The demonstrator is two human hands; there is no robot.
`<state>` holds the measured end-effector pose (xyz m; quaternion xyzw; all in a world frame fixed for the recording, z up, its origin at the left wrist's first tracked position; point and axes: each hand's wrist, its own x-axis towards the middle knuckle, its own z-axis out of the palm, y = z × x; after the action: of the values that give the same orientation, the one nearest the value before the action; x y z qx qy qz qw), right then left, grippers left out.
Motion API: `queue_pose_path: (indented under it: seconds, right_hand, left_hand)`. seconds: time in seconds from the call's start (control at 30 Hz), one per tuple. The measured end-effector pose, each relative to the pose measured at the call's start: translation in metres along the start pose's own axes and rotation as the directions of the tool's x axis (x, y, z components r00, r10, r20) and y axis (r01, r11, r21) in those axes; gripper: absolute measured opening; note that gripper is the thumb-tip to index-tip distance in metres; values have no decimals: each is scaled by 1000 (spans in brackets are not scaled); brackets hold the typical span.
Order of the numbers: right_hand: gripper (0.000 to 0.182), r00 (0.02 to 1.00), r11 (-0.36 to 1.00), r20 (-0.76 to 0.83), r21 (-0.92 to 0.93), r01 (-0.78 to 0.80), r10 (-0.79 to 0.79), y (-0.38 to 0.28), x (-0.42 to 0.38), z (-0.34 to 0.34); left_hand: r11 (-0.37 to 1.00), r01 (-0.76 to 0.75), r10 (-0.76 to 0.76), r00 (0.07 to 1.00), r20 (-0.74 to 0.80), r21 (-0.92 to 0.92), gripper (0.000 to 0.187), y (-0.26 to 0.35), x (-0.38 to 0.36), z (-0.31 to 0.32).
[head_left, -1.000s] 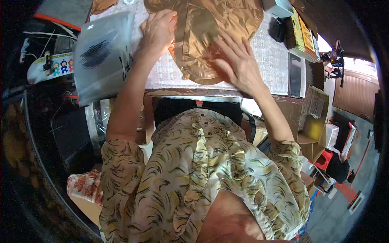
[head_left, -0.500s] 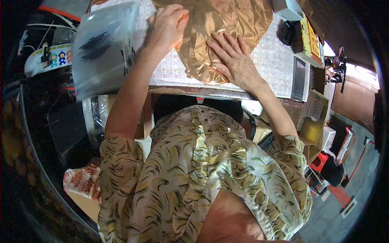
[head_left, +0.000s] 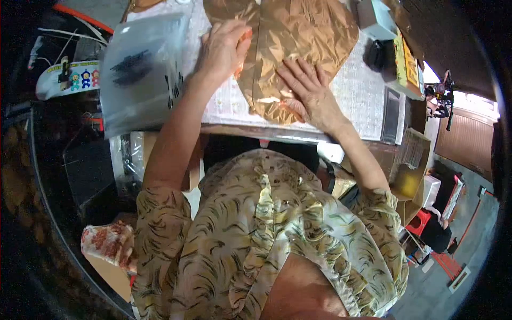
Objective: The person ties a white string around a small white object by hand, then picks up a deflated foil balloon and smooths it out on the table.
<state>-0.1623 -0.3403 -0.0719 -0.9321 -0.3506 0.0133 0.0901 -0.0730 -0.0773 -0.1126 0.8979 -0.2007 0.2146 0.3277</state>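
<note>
A shiny copper-gold foil sheet [head_left: 298, 37] lies crinkled on a white patterned table cover [head_left: 357, 90]. My left hand [head_left: 223, 48] curls over the sheet's left edge, its fingers bent onto a fold. My right hand [head_left: 309, 93] lies flat with fingers spread on the lower part of the sheet, pressing it against the table near the front edge.
A clear plastic bag with black print [head_left: 141, 69] sits at the table's left end. Boxes and a dark object [head_left: 376, 53] stand at the right, with bright yellow printed packs [head_left: 408, 66]. Cardboard boxes [head_left: 408, 170] are on the floor at the right.
My left hand has shifted a little to the right along the sheet's edge. My right hand slid inward and down toward the lower tip of the sheet. The foil looks smoother.
</note>
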Motion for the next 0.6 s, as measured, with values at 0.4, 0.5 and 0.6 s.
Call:
queue_pose_path:
  seconds: [0.4, 0.5, 0.6]
  right_hand:
    - [62, 990, 992, -60, -18, -129, 127, 3, 3, 1]
    - [62, 989, 989, -33, 1, -145, 145, 4, 2, 0]
    - [62, 988, 989, -16, 7, -150, 151, 5, 2, 0]
  left_hand:
    - [987, -136, 126, 985, 119, 80, 34, 16, 30, 17]
    - [990, -97, 81, 985, 155, 101, 35, 16, 33, 21]
    - [995, -64, 49, 981, 185, 77, 37, 12, 33, 22]
